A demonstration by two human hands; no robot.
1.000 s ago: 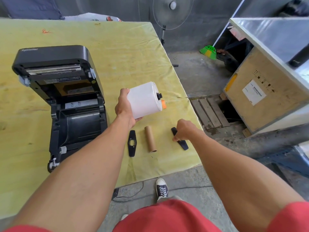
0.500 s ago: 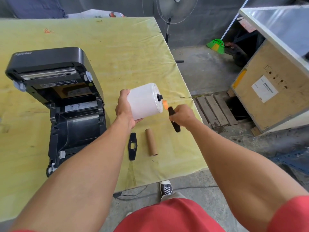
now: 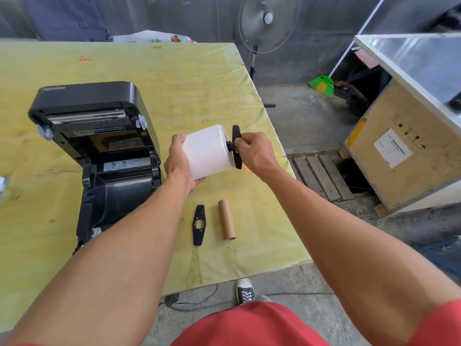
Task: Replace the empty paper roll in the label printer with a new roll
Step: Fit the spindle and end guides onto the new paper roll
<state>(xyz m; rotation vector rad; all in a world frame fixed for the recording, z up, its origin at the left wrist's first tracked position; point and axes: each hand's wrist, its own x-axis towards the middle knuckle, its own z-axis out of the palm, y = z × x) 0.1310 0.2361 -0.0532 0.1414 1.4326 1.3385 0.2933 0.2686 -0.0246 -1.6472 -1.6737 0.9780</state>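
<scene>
**Paper roll held over a yellow-covered surface in a concrete workroom**

Paper roll (image 3: 208, 152), white and full, is held in the air between both hands, above the surface (image 3: 204, 78). The left hand (image 3: 180, 164) is clamped around its near end, fingers under and thumb on top. The right hand (image 3: 257, 153) is closed on a black flat guide plate (image 3: 237, 147), which stands upright just off the roll's far end face, on the black spindle stub that sticks out there.

Left of the left hand sits the black label printer (image 3: 99, 151), lid swung up and back, its roll bay open. Below both hands, nearer the person, a second black guide plate (image 3: 199, 225) lies flat, and just beside it the bare brown cardboard core (image 3: 227, 219), the two not touching.

A wrinkled, stained yellow sheet covers the surface. Beyond the right hand a pedestal fan (image 3: 268, 21) stands on the grey concrete floor against a dark wall. Farther right are a plywood crate (image 3: 389, 151) with a white label, a wooden pallet (image 3: 316, 176) and a green broom head (image 3: 321, 84). A cable runs on the floor by a dark sneaker (image 3: 245, 292).
</scene>
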